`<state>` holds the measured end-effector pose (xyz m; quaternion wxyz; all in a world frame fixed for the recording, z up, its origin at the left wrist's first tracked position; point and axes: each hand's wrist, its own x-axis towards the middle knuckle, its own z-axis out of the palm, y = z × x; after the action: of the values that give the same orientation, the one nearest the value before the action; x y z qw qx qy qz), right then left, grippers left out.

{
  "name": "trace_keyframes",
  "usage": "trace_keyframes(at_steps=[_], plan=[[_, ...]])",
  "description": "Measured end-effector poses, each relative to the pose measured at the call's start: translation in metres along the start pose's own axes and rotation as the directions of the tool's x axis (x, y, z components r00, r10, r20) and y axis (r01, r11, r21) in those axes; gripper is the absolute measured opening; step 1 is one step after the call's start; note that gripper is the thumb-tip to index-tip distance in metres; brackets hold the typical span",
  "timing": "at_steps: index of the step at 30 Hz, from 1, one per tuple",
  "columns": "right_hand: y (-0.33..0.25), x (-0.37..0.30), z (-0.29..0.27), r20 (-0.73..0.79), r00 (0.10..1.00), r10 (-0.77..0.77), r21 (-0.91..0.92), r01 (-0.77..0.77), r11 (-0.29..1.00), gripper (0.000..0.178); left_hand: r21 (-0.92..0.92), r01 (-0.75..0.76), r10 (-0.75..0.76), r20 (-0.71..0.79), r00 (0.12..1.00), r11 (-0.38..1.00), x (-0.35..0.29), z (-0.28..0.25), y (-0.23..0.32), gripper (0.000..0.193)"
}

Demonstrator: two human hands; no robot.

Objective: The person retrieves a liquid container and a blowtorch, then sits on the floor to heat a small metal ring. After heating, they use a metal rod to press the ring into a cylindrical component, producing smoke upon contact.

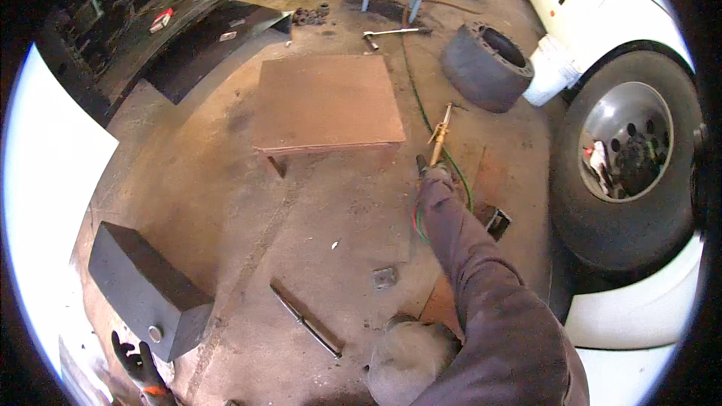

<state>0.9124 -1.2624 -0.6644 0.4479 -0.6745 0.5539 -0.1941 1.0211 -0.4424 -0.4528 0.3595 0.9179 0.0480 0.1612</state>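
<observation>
My right arm, in a dark sleeve, stretches forward over the floor. At its end my right hand [434, 171], small in view and partly behind the sleeve, closes around the rear of a brass cutting torch [441, 133]. The torch points away from me, and a green hose [464, 180] and a red hose [416, 218] run beside the forearm. My left hand [137, 365], in a black glove with an orange band, is at the lower left. Its fingers are spread and hold nothing. Close by lies a dark box-shaped tank [143, 274] with a round cap [155, 333].
A low brown table [327, 101] stands ahead. A long metal bar [307, 322] and a square metal piece [384, 278] lie on the floor. To the right are a large drum [481, 71], a white bucket [551, 71] and a vehicle's wheel [564, 203].
</observation>
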Motion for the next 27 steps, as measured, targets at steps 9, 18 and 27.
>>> trace_keyframes(at_steps=[9, 18, 27], plan=[[0.021, 0.044, -0.046, 0.573, 0.805, 0.154, 0.33, -0.398, 0.856, 0.034, -0.223, -0.094, 0.157, 0.282, 0.946, 0.97, -0.025, 0.015, 0.184, 0.058], [-0.069, -0.184, -0.107, 0.428, 0.843, -0.324, 0.611, -0.006, 0.792, 0.028, -0.454, 0.218, 0.209, 0.718, 0.664, 0.864, -0.152, 0.216, 0.288, 0.051], [-0.209, -0.259, -0.114, 0.594, 0.541, -0.596, 0.656, 0.105, 0.748, 0.015, -0.688, 0.295, 0.535, 0.711, 0.456, 0.663, -0.191, 0.236, 0.353, 0.045]])
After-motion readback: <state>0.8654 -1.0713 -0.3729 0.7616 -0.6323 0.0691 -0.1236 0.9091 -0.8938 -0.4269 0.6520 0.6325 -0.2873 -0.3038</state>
